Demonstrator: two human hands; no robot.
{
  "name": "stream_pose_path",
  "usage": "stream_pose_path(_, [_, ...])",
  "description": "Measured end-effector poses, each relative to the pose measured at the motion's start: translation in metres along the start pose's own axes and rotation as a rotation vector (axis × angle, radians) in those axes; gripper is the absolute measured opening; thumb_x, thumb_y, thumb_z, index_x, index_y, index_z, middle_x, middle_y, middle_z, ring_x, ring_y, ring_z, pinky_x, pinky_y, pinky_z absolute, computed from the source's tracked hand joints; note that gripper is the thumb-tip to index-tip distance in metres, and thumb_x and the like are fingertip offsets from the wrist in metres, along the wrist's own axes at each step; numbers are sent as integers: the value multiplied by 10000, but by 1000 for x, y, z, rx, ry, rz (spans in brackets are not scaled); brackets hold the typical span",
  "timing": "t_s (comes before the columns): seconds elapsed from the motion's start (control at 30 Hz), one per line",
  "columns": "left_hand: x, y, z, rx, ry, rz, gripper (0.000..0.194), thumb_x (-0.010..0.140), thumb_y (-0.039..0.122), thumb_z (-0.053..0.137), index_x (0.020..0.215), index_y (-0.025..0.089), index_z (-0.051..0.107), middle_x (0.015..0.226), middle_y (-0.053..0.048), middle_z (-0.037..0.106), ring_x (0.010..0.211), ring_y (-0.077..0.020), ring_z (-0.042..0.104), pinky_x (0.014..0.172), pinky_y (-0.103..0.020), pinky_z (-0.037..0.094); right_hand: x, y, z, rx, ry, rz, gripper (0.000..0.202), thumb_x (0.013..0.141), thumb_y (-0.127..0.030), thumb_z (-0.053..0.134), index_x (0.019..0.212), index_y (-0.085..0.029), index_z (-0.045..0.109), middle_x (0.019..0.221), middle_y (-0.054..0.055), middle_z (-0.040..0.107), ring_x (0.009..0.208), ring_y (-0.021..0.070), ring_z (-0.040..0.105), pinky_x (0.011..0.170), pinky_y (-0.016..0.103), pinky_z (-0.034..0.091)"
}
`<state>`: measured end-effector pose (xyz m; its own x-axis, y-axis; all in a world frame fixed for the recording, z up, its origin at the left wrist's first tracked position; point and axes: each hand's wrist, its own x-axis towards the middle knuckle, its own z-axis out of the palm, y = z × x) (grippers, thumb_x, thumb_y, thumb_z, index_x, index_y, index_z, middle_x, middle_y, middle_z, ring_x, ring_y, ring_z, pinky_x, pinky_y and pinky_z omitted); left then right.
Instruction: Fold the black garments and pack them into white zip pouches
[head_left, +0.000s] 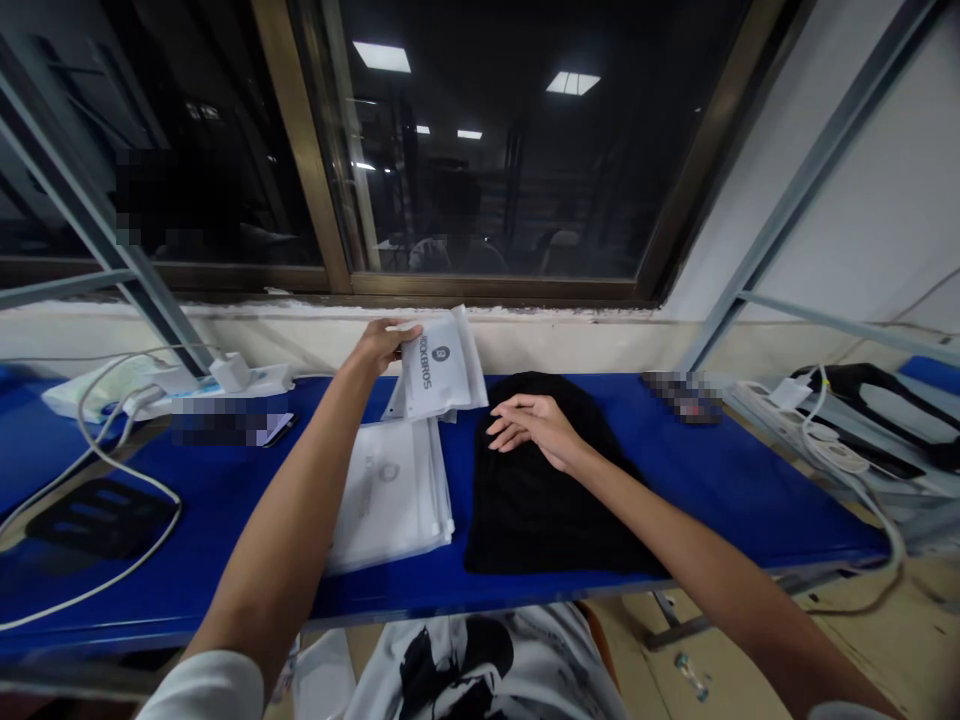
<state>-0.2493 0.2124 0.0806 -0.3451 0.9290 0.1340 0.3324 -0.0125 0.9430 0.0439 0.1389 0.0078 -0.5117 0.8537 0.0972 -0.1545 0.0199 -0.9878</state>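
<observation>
My left hand [381,345] pinches the upper left corner of a small white plastic packet [446,365] printed ROCKBROS, raised near the back of the blue table [712,510]. Below it lies a stack of frosted zip bags [390,490] with a faint printed logo and white sliders on the right edge. To the right of the stack a black cloth item [540,520] is spread flat, rounded at its far end. Over this cloth is my right hand [536,428], fingers stretched out and holding nothing; whether it touches the fabric I cannot tell.
A power strip [255,380] with chargers and a looping white cable [135,470] sits at the left, near a phone [277,428]. A dark, partly blurred object [682,395] lies back right. Metal frame posts [795,200] flank the table, with a window behind.
</observation>
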Motion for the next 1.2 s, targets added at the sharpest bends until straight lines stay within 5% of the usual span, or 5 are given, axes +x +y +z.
stream_pose_path(0.2, [9, -18, 14, 425, 170, 28, 547, 874, 383, 662, 1313, 79, 545, 1326, -266, 605, 1347, -395, 500, 1064, -504, 441, 9, 8, -7, -76, 133, -43, 413, 730, -534, 809, 854, -150, 722, 749, 83, 763, 568, 177, 730, 518, 244, 580])
stream_pose_path(0.47, [-23, -40, 63, 864, -64, 8, 774, 884, 730, 447, 1502, 267, 494, 1677, -156, 234, 1498, -583, 38, 1066, -814, 157, 33, -7, -84, -483, 532, -225, 383, 828, -542, 629, 910, -174, 699, 807, 104, 767, 744, 237, 751, 672, 340, 594])
stream_pose_path(0.63, [-22, -67, 54, 966, -167, 5, 816, 912, 740, 334, 1597, 296, 322, 1688, -145, 206, 1487, -531, 219, 1120, -690, 260, 43, -5, -147, -689, 635, -138, 249, 677, -387, 787, 838, -209, 720, 799, 75, 761, 871, 280, 720, 883, 426, 537])
stream_pose_path(0.87, [-30, -38, 51, 922, -101, 295, 676, 964, 554, 449, 1511, 158, 464, 1609, -239, 338, 1524, -481, 153, 1167, -718, 115, 45, 0, -143, -763, 445, -196, 101, 631, -287, 770, 683, -224, 711, 722, 47, 728, 773, 265, 676, 852, 419, 502])
stream_pose_path(1.2, [-36, 7, 134, 588, -427, 626, 194, 809, 250, 721, 974, 148, 727, 1010, -92, 746, 1026, -265, 669, 946, -371, 520, 41, -37, -132, -537, 399, -272, 450, 759, -589, 685, 987, -202, 663, 737, 15, 715, 697, 197, 669, 646, 298, 502])
